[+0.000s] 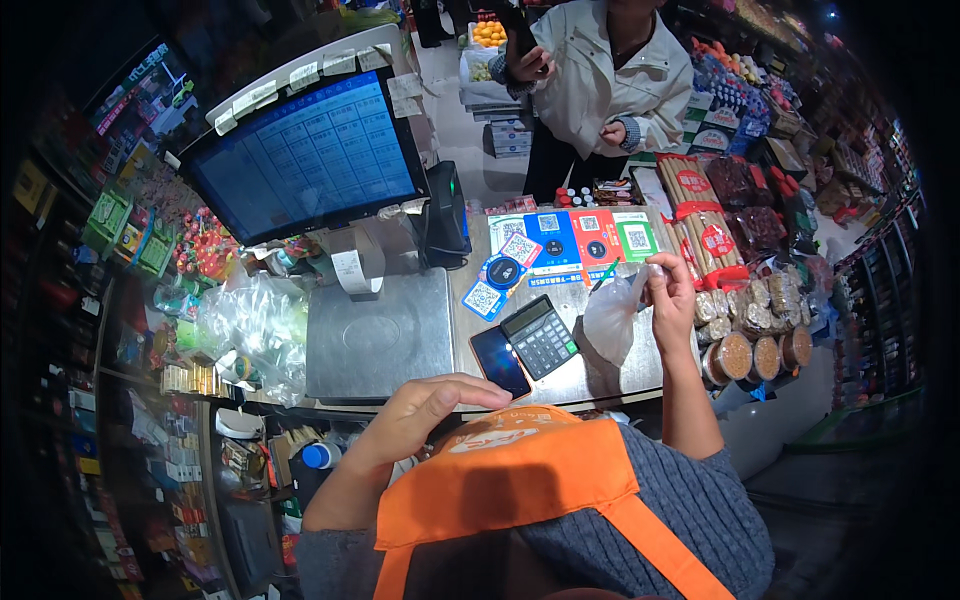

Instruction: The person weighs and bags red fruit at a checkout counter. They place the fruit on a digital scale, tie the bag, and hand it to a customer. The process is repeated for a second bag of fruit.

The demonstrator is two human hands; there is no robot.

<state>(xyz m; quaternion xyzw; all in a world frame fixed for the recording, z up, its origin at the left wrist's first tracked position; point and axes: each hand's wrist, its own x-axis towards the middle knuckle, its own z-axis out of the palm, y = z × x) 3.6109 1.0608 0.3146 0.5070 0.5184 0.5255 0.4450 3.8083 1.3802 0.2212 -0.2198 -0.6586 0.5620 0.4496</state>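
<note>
My right hand (671, 296) pinches the gathered top of a small translucent plastic bag (609, 322). The bag hangs over the right part of the counter (555, 382), and what it contains is not clear. Low in front of my orange apron (510, 480), my left hand (424, 416) is held flat and empty, its fingertips by the near end of a smartphone (499, 364). Touching the phone on its right lies a dark desktop calculator (540, 337). A green pen (606, 274) rests just beyond the bag.
A metal scale platform (379, 345) sits left, below a lit monitor (307, 157). Clear plastic bags (255, 330) are heaped beside it. Payment code cards (555, 244) lie ahead. Packaged foods (709, 240) and round tubs (731, 356) line the right. Across the counter stands a person (607, 90) holding a phone.
</note>
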